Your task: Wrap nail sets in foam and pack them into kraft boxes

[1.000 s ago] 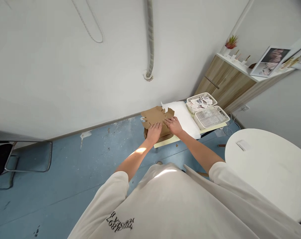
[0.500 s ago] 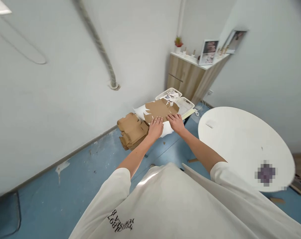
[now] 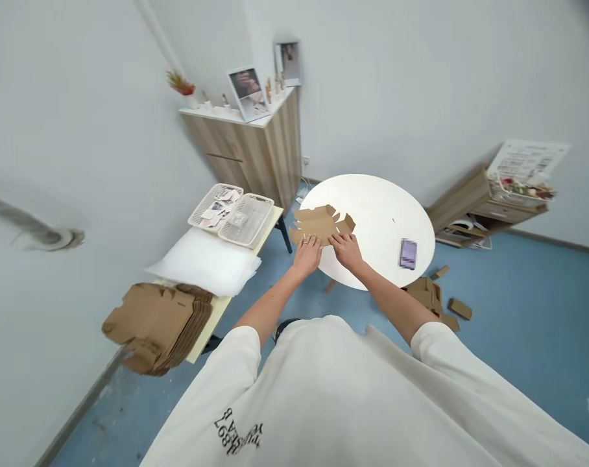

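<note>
Both my hands hold one flat, unfolded brown cardboard box blank (image 3: 320,222) by its near edge. My left hand (image 3: 307,251) grips the left part of that edge and my right hand (image 3: 346,249) grips the right part, fingers closed on the card. The blank hangs over the near left rim of a round white table (image 3: 372,207). A stack of the same flat blanks (image 3: 158,321) lies on the end of a low yellow side table (image 3: 270,224) at my left.
On the side table sit a white foam pad (image 3: 204,259) and two white baskets (image 3: 231,207). A small dark card (image 3: 408,253) lies on the round table. Cardboard scraps (image 3: 433,295) litter the blue floor. A wooden cabinet (image 3: 255,146) stands behind, low shelves (image 3: 474,204) at right.
I have turned to the right and carried the single blank from the stack on the side table over to the round white table. Both hands have kept their hold.
</note>
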A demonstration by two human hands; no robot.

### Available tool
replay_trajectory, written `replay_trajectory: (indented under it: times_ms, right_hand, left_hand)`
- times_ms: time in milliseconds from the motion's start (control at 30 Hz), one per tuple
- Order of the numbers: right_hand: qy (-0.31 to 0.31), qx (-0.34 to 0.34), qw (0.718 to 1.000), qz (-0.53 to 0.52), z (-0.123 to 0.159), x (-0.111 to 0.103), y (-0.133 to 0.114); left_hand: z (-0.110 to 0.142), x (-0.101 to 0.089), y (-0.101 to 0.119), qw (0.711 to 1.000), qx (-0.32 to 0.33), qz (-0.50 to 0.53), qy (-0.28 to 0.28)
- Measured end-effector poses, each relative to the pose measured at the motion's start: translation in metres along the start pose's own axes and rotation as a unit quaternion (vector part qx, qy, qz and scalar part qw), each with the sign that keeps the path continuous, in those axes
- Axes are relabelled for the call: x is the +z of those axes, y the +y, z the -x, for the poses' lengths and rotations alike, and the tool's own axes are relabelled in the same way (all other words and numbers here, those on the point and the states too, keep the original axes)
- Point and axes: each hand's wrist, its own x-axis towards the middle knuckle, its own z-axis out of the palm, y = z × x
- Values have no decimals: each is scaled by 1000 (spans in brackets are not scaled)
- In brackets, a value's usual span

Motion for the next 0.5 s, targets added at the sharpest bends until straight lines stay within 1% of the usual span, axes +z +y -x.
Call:
replay_trajectory:
  times_ms: [100,233,367,500]
  right_hand:
    - [-25,57,998,4,29,8,30]
    - [-75,127,989,2,54,18,51]
    - [-131,185,974,-3,61,28,60]
    - [-172,230,958,-5,53,44,66]
  left_hand:
    - [-24,23,26,998,48,3,-35]
    - [-50,52,42,992,101,11,-77]
    - [-72,78,44,981,150,21,-118]
    - [-99,101,35,965,190,25,-178]
